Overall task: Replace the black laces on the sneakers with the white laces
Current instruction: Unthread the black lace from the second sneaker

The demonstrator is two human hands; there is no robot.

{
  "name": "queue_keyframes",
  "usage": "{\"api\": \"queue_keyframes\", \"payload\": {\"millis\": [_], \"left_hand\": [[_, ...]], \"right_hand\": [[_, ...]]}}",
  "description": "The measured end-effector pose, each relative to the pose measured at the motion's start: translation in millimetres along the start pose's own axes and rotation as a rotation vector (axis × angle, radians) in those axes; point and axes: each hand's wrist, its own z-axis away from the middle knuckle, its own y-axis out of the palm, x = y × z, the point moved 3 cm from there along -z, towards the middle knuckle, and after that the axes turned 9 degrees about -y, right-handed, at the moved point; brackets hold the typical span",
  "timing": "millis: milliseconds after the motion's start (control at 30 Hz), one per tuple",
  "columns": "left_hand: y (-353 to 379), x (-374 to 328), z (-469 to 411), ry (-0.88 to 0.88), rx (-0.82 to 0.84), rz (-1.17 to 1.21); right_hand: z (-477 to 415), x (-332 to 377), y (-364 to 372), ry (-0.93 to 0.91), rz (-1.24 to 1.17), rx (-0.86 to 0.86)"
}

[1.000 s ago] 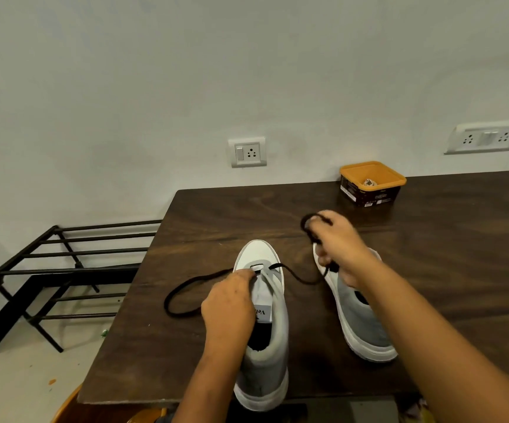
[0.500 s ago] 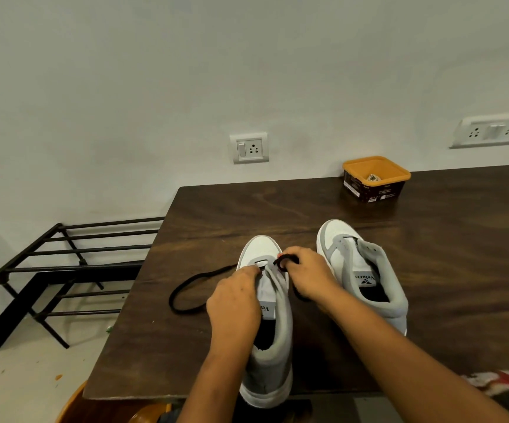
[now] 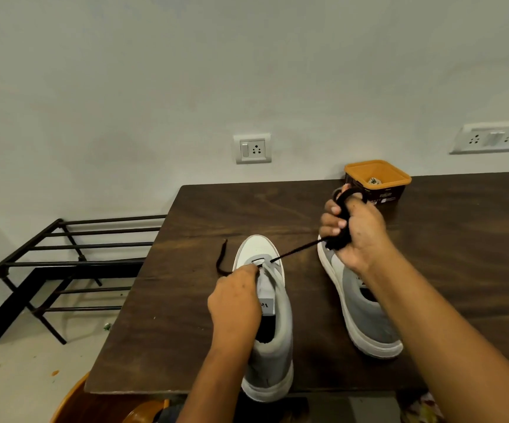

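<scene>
As right hand [image 3: 354,233] grips lace [image 3: 296,250], label [image 3: 267,306] "Ve"

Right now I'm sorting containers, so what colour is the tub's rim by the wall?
Orange; the tub shows best in the head view.

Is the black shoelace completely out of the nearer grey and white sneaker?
No: the black shoelace runs taut from the front eyelet of that grey and white sneaker to the right hand, which grips a bundle of it.

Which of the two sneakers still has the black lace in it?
The left sneaker, held by the left hand: the black lace runs from its front eyelets to the right hand. The right sneaker shows no lace.
</scene>
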Motion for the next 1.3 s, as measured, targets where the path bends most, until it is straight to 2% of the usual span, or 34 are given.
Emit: {"api": "queue_keyframes", "payload": {"millis": [67, 133, 200, 267, 333, 400, 500, 667, 767, 900, 1067, 1133, 1167, 1233, 1300], "left_hand": [[2, -1, 0, 0.015, 0.014, 0.007], [2, -1, 1, 0.024, 0.014, 0.021], [2, 0, 1, 0.03, 0.004, 0.026], [2, 1, 0, 0.039, 0.005, 0.019], [3, 1, 0, 0.055, 0.011, 0.018], [3, 0, 0, 0.054, 0.004, 0.019], [2, -1, 0, 0.046, -0.019, 0.015], [1, 2, -2, 0.041, -0.019, -0.028], [0, 5, -1, 0.038, -0.034, -0.054], [-1, 5, -1, 0.036, -0.027, -0.024], [1, 2, -1, 0.042, -0.026, -0.015], [1, 1, 0, 0.052, -0.014, 0.008], [2, 0, 0, 0.06, -0.008, 0.012], [1, 0, 0, 0.066, -0.002, 0.023], [2, 0, 0, 0.066, -0.001, 0.036]], "right_hand": [[-1, -9, -9, 0.048, 0.375, 0.034], [1, -21, -17, 0.02, 0.955, 0.145], [2, -39, -25, -0.026, 1.392, 0.265], [5, -60, -30, 0.036, 1.594, 0.349], [9, -77, -32, 0.099, 1.684, 0.413], [11, -85, -30, 0.068, 1.714, 0.452], [7, -83, -25, -0.035, 1.567, 0.446], [11, -62, -14, -0.039, 1.019, 0.309], [16, -46, 1, 0.04, 0.671, 0.328], [19, -12, 21, -0.009, 0.255, 0.247], [14, 14, 21, 0.034, -0.018, 0.272], [10, 8, 14, 0.017, 0.072, 0.215], [7, 1, 6, -0.008, 0.224, 0.156], [4, -18, -10, -0.069, 0.762, 0.128], [4, -44, -24, -0.082, 1.221, 0.243]]}}
